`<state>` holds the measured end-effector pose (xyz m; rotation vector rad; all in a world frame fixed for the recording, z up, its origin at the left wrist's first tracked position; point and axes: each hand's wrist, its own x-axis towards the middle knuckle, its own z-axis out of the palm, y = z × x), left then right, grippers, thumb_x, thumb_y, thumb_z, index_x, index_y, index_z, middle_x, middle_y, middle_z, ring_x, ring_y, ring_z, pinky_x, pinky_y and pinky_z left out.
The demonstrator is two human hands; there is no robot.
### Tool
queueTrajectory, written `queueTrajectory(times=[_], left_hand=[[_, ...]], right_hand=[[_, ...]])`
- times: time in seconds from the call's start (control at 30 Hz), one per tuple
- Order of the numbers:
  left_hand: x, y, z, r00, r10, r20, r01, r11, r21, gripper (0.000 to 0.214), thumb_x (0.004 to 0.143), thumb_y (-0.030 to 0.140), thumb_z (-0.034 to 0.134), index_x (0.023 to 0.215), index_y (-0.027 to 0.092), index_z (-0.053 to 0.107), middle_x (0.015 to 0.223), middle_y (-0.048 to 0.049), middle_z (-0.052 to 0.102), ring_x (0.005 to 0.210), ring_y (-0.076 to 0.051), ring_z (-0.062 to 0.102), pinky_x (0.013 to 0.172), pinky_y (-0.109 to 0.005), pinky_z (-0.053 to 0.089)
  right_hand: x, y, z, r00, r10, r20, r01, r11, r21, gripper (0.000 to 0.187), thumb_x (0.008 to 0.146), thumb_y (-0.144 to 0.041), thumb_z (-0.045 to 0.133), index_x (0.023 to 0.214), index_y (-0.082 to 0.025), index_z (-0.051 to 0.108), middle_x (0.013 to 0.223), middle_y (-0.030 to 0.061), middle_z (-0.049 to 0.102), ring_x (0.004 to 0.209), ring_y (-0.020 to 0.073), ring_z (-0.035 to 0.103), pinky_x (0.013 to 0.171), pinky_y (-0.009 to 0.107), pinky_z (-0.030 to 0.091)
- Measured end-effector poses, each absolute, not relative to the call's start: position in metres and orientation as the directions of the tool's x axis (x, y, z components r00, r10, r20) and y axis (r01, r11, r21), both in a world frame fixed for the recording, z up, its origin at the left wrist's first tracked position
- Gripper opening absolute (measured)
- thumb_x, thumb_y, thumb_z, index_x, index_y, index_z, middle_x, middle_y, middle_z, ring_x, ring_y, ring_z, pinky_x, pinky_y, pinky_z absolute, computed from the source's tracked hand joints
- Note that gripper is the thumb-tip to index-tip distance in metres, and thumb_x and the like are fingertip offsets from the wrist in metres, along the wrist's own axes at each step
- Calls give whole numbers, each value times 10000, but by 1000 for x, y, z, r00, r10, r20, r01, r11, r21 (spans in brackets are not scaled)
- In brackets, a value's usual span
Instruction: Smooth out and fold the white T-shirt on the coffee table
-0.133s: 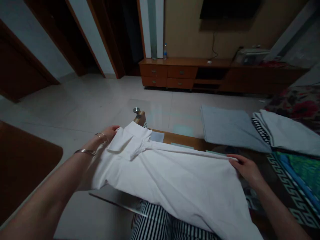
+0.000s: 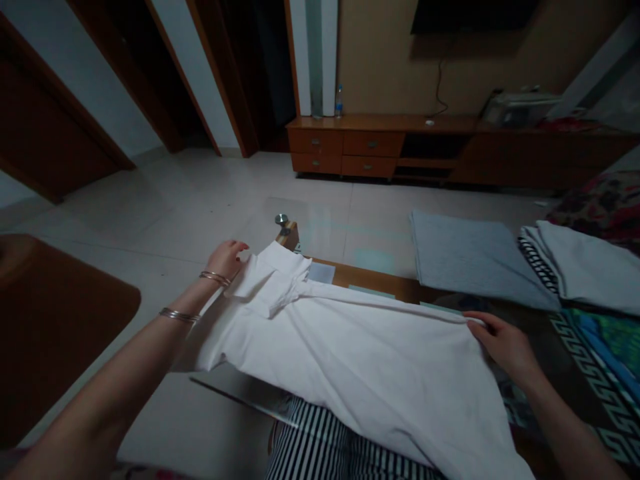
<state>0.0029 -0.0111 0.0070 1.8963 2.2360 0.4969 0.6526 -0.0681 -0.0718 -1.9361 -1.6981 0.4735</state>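
Observation:
A white collared shirt (image 2: pixel 350 367) lies spread lengthwise over a glass-topped table (image 2: pixel 235 390), folded along its far edge. My left hand (image 2: pixel 227 257), with two bangles on the wrist, grips the collar end at the left. My right hand (image 2: pixel 503 343) pinches the shirt's far edge at the right end. Both hands have their fingers closed on the fabric.
A folded grey cloth (image 2: pixel 465 257) and a folded white and striped pile (image 2: pixel 575 267) lie on the table's far right, beside a green and blue patterned mat (image 2: pixel 610 353). Striped fabric (image 2: pixel 325 447) shows below the shirt. A wooden drawer unit (image 2: pixel 360 150) stands against the far wall.
Both hands keep their grip on the shirt; the left hand has lifted slightly toward the collar. The view has shifted a little to the left.

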Motion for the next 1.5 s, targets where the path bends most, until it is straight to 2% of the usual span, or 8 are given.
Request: queueTrajectory(times=[0.27,0.47,0.6,0.83,0.93,1.2,1.37,1.5], left_hand=[[60,-104,-5,316,946,73,903,-323,282,368,842,457,557,1058,169,636,1062,-115,606,967,-243,544,868,-369,446],[13,-123,-16,-181,959,218,950,112,292,345,852,351,454,1014,102,631,1012,-152,612,973,-268,540,909,-408,429],[-32,-154,-10,-442,884,151,850,359,385,399,807,415,453,974,105,640,976,-138,650,889,-246,582,815,-345,461],[-52,-234,-11,-539,842,16,758,477,446,420,770,495,428,870,152,650,868,-85,680,803,-221,608,726,-295,448],[-50,-255,-15,-504,864,9,760,438,480,417,770,496,444,897,151,642,886,-86,677,816,-219,611,732,-293,450],[-53,-236,-26,-476,872,113,836,409,367,347,813,379,445,951,137,652,892,-111,645,870,-238,576,817,-337,433],[-51,-207,-25,-459,881,118,844,390,369,152,712,302,536,729,168,605,769,-88,593,800,-238,545,755,-335,422],[-54,-211,-15,-569,811,136,692,383,612,109,689,292,518,682,192,477,665,-8,512,652,-164,476,619,-272,382]], right_hand=[[658,-70,-82,66,994,92,900,-20,-434,452,781,-476,443,1016,-200,713,876,84,704,722,235,637,673,339,470],[623,-63,-53,-173,949,262,975,202,-88,431,822,-344,425,1118,-136,660,1005,171,646,924,317,593,809,441,465],[501,-67,-14,-544,781,305,748,617,-246,347,846,-210,465,1153,-192,625,1108,123,623,1028,256,556,890,402,456],[287,-93,3,-874,388,291,366,922,-130,440,881,-86,454,1297,-213,522,1309,120,538,1195,247,453,934,385,406],[247,-86,-4,-901,348,258,343,937,-67,268,889,-126,486,1094,-191,645,1215,128,599,1186,264,455,947,406,371],[226,-33,-5,-689,711,143,443,569,-693,191,799,-251,529,860,-165,688,714,11,644,660,139,540,618,235,360],[233,-37,-1,-744,662,91,384,535,-753,194,722,-227,532,813,-170,694,655,-6,611,611,126,500,604,223,336],[235,-44,1,-767,638,68,372,529,-763,178,697,-206,537,790,-175,686,661,-4,604,636,126,498,627,224,340]])
